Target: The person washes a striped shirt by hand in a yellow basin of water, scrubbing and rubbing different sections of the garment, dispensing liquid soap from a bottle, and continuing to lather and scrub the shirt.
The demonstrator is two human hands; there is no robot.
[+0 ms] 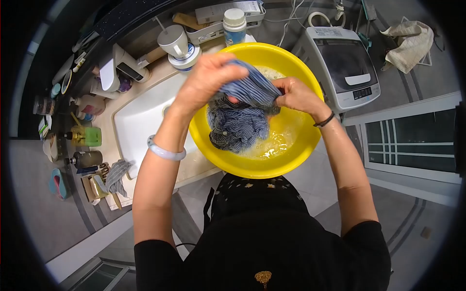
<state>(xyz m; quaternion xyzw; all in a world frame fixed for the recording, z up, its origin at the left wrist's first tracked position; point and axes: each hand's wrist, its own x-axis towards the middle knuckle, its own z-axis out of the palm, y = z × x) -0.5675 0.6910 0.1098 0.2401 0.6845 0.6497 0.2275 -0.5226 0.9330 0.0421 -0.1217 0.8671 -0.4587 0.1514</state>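
A blue-and-white striped garment point(239, 127) lies bunched and wet in a large yellow basin point(301, 162), in sudsy water point(286, 136). Part of the striped cloth is lifted above the water between my two hands. My left hand point(211, 80) grips it on the left, slightly blurred, with a pale bangle on that forearm. On the right, my right hand point(296, 94) pinches the other end of the raised cloth near the basin's inner side. What kind of garment it is cannot be made out.
Left of the basin is a white sink point(138, 121) in a counter with bottles point(87, 136) and a small box point(92, 186). A white mug point(172, 41) and a lidded tub point(235, 26) stand behind. A washing machine point(342, 68) stands at right, near a hanging cloth point(412, 43).
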